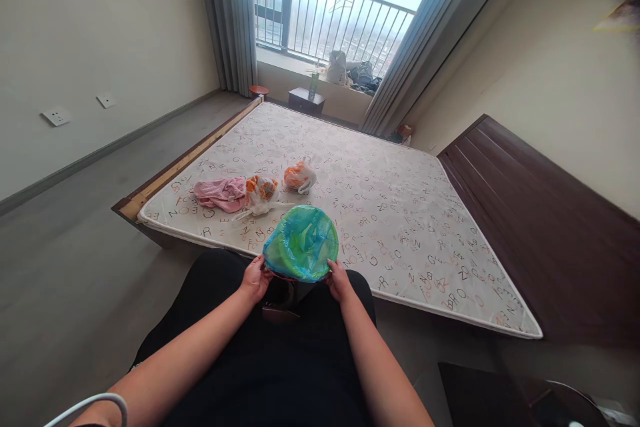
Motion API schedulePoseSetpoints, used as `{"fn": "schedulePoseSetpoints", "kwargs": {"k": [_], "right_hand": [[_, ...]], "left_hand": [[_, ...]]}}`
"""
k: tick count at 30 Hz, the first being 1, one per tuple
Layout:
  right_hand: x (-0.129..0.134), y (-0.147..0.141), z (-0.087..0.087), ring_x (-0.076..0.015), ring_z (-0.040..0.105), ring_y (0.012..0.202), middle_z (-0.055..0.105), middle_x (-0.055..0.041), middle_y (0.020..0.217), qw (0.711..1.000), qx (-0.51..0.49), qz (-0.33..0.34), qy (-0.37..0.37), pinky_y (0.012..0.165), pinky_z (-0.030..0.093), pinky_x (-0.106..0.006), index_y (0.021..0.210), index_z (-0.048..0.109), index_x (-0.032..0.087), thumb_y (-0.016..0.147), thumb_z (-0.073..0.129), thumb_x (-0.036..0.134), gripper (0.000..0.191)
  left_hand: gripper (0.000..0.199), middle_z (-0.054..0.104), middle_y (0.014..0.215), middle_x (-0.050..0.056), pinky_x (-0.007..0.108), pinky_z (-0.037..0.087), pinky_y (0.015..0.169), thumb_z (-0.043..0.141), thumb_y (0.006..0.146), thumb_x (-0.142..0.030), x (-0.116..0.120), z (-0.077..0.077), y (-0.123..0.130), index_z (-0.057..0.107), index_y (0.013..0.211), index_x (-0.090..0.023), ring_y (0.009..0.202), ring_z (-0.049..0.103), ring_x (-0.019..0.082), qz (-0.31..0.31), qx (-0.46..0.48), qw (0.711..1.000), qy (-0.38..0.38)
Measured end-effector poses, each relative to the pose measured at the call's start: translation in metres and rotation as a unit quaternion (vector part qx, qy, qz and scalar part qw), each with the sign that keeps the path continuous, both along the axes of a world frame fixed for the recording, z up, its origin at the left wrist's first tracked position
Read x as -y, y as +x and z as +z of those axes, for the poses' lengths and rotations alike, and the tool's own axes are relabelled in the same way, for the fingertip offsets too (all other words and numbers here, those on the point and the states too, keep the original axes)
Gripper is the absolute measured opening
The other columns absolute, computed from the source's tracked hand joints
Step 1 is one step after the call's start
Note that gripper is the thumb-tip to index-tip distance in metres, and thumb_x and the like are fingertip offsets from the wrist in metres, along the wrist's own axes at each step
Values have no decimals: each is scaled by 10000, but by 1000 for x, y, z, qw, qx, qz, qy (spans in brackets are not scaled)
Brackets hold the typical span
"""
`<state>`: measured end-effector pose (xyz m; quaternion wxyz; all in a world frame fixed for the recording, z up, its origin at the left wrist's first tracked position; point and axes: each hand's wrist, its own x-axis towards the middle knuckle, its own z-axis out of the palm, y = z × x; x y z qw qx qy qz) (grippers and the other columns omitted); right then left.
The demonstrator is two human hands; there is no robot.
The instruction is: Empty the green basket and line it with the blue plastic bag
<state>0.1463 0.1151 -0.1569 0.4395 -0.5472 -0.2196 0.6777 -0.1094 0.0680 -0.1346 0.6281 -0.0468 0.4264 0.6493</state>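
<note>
Right away, both hands are occupied. The person's left hand [257,278] and right hand [340,282] sit close to each other at the near edge of the mattress, fingers curled around opposite sides of a blue-green plastic bag [301,244]. Neither hand is spread wide; each pinches the bag's rounded lower rim, where a thin red edge [286,275] shows. The bag is bunched into a shallow bowl shape and overhangs the near edge, above the person's black clothing [255,367]. Whether anything firm lies inside it, I cannot tell.

Farther in on the letter-printed mattress [390,227], a pink towel [219,193] lies toward the near left corner, touching a white-and-orange plastic bag [260,195]. A second white-and-orange plastic bag [301,176] sits just beyond, near the blue-green one but not touching it. A wooden bed frame [193,160] runs along the mattress's left edge, and a dark brown headboard [540,227] stands along its right edge. Past the far edge, a small dark cabinet [306,102] holds a green bottle [313,87], beside a round red stool [259,90]. Behind them, a balcony railing [335,13] fills the window.
</note>
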Motion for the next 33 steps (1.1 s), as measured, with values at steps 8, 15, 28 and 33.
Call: {"fn": "schedulePoseSetpoints", "kwargs": {"k": [8,15,28,33], "right_hand": [[-1,-1,-2,-231,729,837,749,-57,1021,1000,-1,-27,-6,624,603,-347,1125,597,225,845,631,272,286],[0,2,-6,-234,733,880,756,-62,1048,1000,-14,-18,2,651,604,-345,1160,596,225,834,658,291,338],[1,3,-4,-222,729,825,754,-61,1017,1000,-3,-21,-6,616,598,-328,1133,605,219,834,665,281,311],[0,2,-4,-236,734,868,755,-63,1036,1000,-16,-23,-2,641,607,-348,1148,599,224,841,651,270,315]], "left_hand": [[215,505,564,-41,158,382,431,611,905,-101,-2,3,0,521,723,-169,457,485,64,34,2,999,-25],[207,510,572,-42,159,430,458,650,890,-108,-1,3,0,528,735,-172,485,527,75,36,11,999,-15],[167,600,615,-11,249,581,631,598,944,-74,-3,-2,1,567,807,-163,618,687,134,62,-26,997,-49],[132,709,811,39,232,567,684,707,888,-85,-1,-11,0,601,853,-157,714,717,125,25,-64,997,-37]]}}
